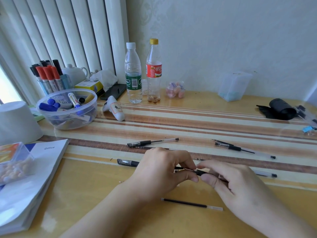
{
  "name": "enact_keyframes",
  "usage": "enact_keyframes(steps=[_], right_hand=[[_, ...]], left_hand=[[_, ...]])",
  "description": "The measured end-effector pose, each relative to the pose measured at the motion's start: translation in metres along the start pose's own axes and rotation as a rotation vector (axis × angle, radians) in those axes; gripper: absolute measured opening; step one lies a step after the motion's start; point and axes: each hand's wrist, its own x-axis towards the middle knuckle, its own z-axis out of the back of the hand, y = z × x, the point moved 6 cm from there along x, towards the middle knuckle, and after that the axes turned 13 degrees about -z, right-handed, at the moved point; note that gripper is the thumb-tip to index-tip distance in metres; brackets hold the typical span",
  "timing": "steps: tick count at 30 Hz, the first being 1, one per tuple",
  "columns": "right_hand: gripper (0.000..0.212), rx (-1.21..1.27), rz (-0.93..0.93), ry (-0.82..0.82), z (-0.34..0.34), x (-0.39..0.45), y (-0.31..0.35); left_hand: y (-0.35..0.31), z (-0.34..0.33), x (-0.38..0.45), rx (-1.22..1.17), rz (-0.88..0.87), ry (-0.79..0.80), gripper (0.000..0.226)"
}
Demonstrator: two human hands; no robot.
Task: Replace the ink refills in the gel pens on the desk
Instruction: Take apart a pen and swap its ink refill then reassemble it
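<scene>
Both hands are meeting over the near middle of the surface, working on one pen whose long axis is running left to right between them. The left hand is pinching the tip end, the right hand is clamping its fingers on the black grip section. A loose refill is lying just nearer, parallel to the pen, closer to the right hand. Other pens are lying farther back.

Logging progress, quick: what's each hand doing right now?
Left hand: closed, pinching the pen.
Right hand: closed on the same pen.
</scene>
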Motion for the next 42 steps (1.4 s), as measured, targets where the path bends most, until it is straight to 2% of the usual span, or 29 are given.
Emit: enact_keyframes(steps=[2, 4, 8, 13, 16, 19, 21, 25, 29, 33, 37, 42], right_hand=[[0.025, 0.133, -0.064, 0.072, 0.000, 0.000, -0.001], [0.028, 0.180, -0.070, 0.057, 0.003, 0.000, -0.002], [0.009, 0.048, -0.065, 0.001, 0.007, 0.002, -0.003], [0.023, 0.144, -0.077, 0.046, 0.005, 0.001, -0.004], [0.015, 0.158, -0.088, 0.028, 0.005, 0.003, -0.007], [0.036, 0.123, -0.080, 0.038, 0.009, 0.001, -0.003], [0.034, 0.147, -0.094, 0.074, 0.005, 0.001, -0.003], [0.025, 0.103, -0.086, 0.025, 0.008, 0.002, -0.003], [0.031, 0.035, -0.085, 0.043, 0.005, 0.001, -0.002], [0.023, -0.053, -0.085, -0.050, 0.007, 0.001, -0.007], [0.015, -0.140, -0.038, -0.139, 0.013, 0.001, -0.003], [0.014, -0.128, -0.005, -0.199, 0.014, 0.000, -0.001]], left_hand=[[0.003, 0.002, 0.000, -0.023, 0.008, -0.033, 0.031], [0.006, 0.004, -0.001, -0.037, 0.018, -0.060, 0.029], [0.005, 0.005, -0.001, -0.030, -0.002, -0.070, 0.027], [0.005, 0.006, 0.000, -0.049, 0.032, -0.093, 0.030], [0.007, 0.007, 0.000, -0.070, 0.040, -0.107, 0.028], [0.007, 0.006, 0.000, -0.064, 0.020, -0.108, 0.031], [0.008, 0.006, 0.000, -0.070, 0.022, -0.110, 0.030], [0.007, 0.008, -0.001, -0.084, 0.021, -0.113, 0.021], [0.005, 0.007, -0.001, -0.047, 0.013, -0.098, 0.020], [0.008, 0.009, 0.000, 0.008, 0.041, -0.042, 0.019], [0.006, 0.008, 0.000, 0.105, -0.006, 0.030, 0.024], [0.003, -0.001, 0.000, 0.158, -0.070, 0.116, 0.024]])
